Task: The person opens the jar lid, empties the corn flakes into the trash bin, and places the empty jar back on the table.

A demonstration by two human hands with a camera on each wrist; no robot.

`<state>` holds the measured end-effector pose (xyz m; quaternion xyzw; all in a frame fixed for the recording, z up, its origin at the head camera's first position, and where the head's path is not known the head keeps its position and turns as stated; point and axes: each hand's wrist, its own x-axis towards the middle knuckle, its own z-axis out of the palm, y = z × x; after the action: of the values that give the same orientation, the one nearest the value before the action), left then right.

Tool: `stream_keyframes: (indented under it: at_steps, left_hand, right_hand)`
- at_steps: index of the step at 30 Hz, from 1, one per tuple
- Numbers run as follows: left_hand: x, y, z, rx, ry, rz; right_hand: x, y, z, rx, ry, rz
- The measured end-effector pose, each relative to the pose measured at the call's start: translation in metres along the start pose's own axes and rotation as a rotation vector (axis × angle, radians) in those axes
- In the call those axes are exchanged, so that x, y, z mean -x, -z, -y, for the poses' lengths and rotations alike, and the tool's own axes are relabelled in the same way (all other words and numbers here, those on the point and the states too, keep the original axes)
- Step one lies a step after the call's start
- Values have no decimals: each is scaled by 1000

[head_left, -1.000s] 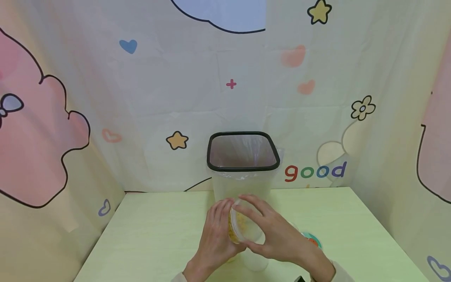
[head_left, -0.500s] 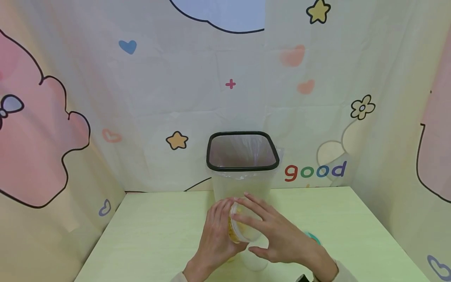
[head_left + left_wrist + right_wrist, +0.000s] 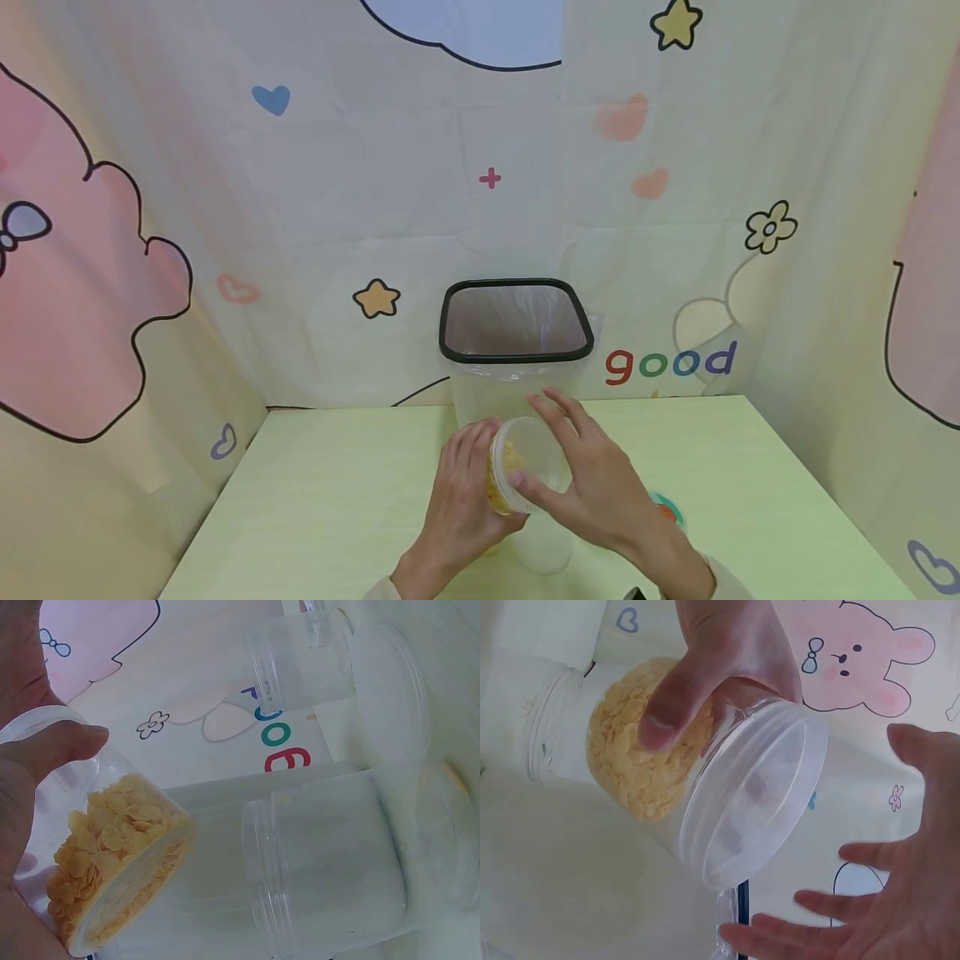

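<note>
My left hand (image 3: 459,492) grips a clear plastic jar (image 3: 641,746) partly filled with yellow flakes that look like cornflakes. The jar is held tilted on its side above the table, with its translucent screw lid (image 3: 757,799) facing right. In the left wrist view the flakes (image 3: 112,832) lie heaped toward the base. My right hand (image 3: 600,483) is beside the lid with fingers spread and thumb apart. In the right wrist view a gap shows between those fingertips and the lid; in the head view the thumb overlaps it.
A bin (image 3: 517,360) with a black rim and plastic liner stands behind the hands. Below the held jar are a clear jar (image 3: 330,862) and a second clear jar (image 3: 304,664), with a pale round lid (image 3: 390,690). A teal and orange round object (image 3: 666,507) lies by my right wrist.
My right fingers were around the lid, then loosened and came away. That hand has turned, its fingertips now higher and farther right. The left hand and jar have stayed almost still.
</note>
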<state>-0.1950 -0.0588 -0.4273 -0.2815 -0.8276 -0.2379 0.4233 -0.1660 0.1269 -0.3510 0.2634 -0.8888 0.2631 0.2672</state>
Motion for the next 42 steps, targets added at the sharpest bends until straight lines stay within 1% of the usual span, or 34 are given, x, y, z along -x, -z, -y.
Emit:
stream_keyframes:
  at_steps: [2, 5, 8, 11, 16, 18, 20, 25, 27, 29, 32, 36, 38, 40, 42]
  left_hand:
    - [0, 0, -1, -2, -2, -2]
    - [-1, 0, -1, -6, -5, -3]
    - [-1, -1, -2, -16, -7, 0]
    - [-1, -1, -2, -24, -6, 3]
    - [-1, -1, -3, -28, -8, -2]
    - [-2, -1, -2, -31, -12, -6]
    - [-2, -1, -3, -33, -13, -6]
    - [-1, 0, -2, -39, -11, 0]
    - [-1, 1, -2, -40, -9, 3]
    - [0, 1, -2, -35, -3, 7]
    - [1, 2, -1, -29, 3, 18]
    - [1, 3, 0, -25, -1, 28]
    - [1, 4, 1, -28, -8, 29]
    - [0, 4, 1, -33, -17, 28]
    - [0, 5, 2, -41, -21, 24]
  right_hand:
    - [0, -3, 3, 27, -81, 28]
    - [0, -7, 6, 78, -195, 96]
    - [-1, -11, 9, 119, -259, 150]
    - [-1, -15, 10, 134, -271, 165]
    - [-1, -17, 9, 127, -232, 144]
    - [-1, -17, 8, 115, -200, 136]
    - [0, -16, 6, 98, -151, 121]
    - [-1, -15, -1, 46, 28, 95]
    - [-1, -14, -4, 32, 91, 108]
    - [-1, -12, -8, 23, 141, 134]
    - [-2, -10, -13, 8, 242, 173]
    - [-2, -9, -21, 29, 405, 209]
    - [-3, -8, -23, 53, 467, 214]
    - [-3, -7, -24, 75, 504, 210]
    - [-3, -6, -24, 89, 515, 209]
